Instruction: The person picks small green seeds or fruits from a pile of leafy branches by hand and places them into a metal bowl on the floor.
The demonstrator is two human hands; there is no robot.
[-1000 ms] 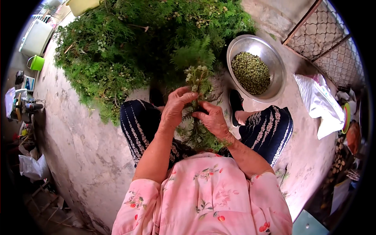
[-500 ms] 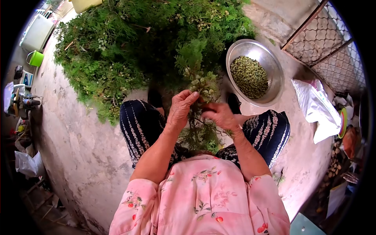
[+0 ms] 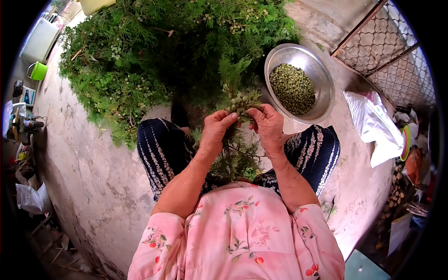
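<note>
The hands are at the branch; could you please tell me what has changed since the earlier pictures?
The right hand has moved forward, away from the body, beside the branch's upper part. The left hand still holds the branch; the metal bowl and greenery pile stayed put.

A feathery green sprig (image 3: 237,95) blocks twelve o'clock, heaped bushy branches (image 3: 149,60) eleven; at two, the round silver metal bowl (image 3: 320,77) opens upward.

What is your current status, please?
Left hand gripping feathery green conifer branch. Right hand at its right edge. Round silvery metal bowl nearby, not blocking.
</note>
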